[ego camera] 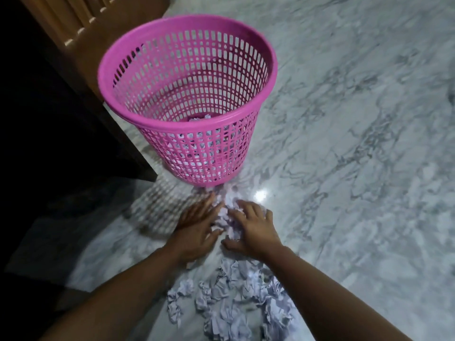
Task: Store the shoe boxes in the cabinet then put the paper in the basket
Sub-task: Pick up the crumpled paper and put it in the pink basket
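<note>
A pink plastic mesh basket (256, 52) stands on the marble floor, with crumpled white paper showing through its lower wall. Just in front of its base lies a clump of crumpled paper (227, 221). My left hand (195, 228) presses against the clump's left side with its fingers straight. From the right, my right hand (253, 230) covers the clump with spread, bent fingers. A bigger pile of crumpled paper (231, 306) lies on the floor between my forearms, nearer to me.
A brown wooden cabinet (81, 28) stands at the upper left, its dark side close beside the basket. Grey-veined marble floor (357, 143) stretches to the right. No shoe boxes are in view.
</note>
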`<state>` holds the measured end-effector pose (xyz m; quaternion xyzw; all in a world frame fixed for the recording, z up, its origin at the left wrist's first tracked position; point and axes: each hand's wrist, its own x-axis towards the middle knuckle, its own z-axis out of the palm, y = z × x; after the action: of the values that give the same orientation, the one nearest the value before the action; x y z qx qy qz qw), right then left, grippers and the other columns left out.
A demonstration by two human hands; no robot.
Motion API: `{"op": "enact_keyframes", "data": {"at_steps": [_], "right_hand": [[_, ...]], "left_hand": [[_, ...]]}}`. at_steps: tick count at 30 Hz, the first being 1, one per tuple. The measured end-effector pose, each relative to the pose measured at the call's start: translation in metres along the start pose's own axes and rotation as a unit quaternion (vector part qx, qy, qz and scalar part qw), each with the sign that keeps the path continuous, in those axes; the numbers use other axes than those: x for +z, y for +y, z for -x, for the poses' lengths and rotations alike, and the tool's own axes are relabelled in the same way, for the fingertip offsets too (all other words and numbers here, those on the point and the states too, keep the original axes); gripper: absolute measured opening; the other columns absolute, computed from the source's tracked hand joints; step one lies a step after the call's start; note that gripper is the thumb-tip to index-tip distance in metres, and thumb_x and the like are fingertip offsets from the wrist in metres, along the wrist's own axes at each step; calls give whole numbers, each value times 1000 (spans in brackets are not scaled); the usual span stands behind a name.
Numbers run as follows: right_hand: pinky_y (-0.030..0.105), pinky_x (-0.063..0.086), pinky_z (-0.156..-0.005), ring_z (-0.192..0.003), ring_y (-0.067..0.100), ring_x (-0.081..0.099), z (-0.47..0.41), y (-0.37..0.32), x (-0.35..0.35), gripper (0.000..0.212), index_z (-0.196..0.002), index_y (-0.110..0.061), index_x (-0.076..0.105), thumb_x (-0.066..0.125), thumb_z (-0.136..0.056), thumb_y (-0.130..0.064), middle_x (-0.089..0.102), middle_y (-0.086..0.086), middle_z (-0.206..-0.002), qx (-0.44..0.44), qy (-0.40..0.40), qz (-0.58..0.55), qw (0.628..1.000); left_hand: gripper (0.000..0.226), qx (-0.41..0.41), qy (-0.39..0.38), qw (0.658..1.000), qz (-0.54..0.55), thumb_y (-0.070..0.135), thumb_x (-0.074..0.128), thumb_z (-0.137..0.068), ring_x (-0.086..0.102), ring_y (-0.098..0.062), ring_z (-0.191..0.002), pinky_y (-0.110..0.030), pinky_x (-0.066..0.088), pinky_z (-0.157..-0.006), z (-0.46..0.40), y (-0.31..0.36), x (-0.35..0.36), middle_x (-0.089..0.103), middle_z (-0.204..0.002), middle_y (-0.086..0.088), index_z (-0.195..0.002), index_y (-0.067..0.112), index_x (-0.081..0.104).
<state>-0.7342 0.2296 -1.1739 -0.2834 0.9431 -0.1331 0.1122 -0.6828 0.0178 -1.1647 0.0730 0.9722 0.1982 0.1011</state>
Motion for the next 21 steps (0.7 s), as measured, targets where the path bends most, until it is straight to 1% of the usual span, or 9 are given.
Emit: {"op": "enact_keyframes", "data": {"at_steps": [1,3,6,9,11,13,17,19,21], "right_hand": [[52,41,-97,-133,30,46,8,-2,7,79,-139,-33,51,59,-70,-71,48,1,-148,-10,29,-2,1000],[45,44,-85,-117,27,52,20,-6,14,62,-126,-31,55,60,-70,-58,54,-3,-132,-13,41,-11,999],[37,44,-81,-109,24,50,28,-7,11,47,-117,-30,52,62,-75,-47,52,-5,-121,-4,-8,-39,999],[34,45,-74,-106,21,52,33,-1,-1,39,-111,-29,53,65,-77,-44,54,-5,-113,24,-17,-91,995],[33,46,-72,-100,17,54,38,4,-15,37,-106,-30,54,69,-75,-44,56,-7,-108,46,-6,-148,988],[33,49,-73,-90,11,56,45,7,-33,32,-98,-31,55,70,-73,-42,58,-9,-100,74,27,-206,975],[33,54,-72,-78,9,63,46,-5,-77,26,-87,-29,57,72,-66,-27,65,-10,-86,126,181,-324,920],[30,53,-69,-73,6,64,36,-21,-111,27,-85,-27,58,73,-68,-14,67,-10,-83,118,243,-374,887],[21,48,-71,-74,-2,60,25,-46,-158,25,-86,-18,60,74,-71,-4,66,-9,-83,82,311,-399,859]], "left_hand": [[66,11,2,1000,-19,47,38,-95,11,-14,-153,-40,18,-119,1,5,4,6,-168,12,-157,43,13],[56,32,11,999,-39,38,42,-92,39,-23,-136,-41,37,-106,2,13,13,35,-156,7,-148,35,36],[34,42,14,999,-29,35,42,-92,51,-28,-114,-39,47,-90,2,19,15,52,-128,1,-124,27,49],[17,35,-14,999,-21,33,48,-88,56,-25,-104,-37,48,-72,6,20,6,57,-111,2,-103,28,45],[13,30,-21,999,-19,31,48,-86,59,-27,-97,-37,47,-68,12,23,1,59,-102,2,-97,26,44],[10,20,5,1000,0,28,46,-84,59,-27,-89,-38,46,-66,19,29,-7,58,-94,2,-93,24,44],[11,74,74,993,59,20,48,-81,53,-24,-73,-36,44,-61,27,57,-51,52,-80,3,-85,24,39],[6,118,132,981,82,16,47,-79,50,-25,-67,-37,43,-57,27,78,-88,50,-75,2,-82,20,43],[3,151,210,961,100,13,45,-80,48,-25,-63,-41,41,-54,24,99,-132,49,-71,-1,-79,13,48]]}}
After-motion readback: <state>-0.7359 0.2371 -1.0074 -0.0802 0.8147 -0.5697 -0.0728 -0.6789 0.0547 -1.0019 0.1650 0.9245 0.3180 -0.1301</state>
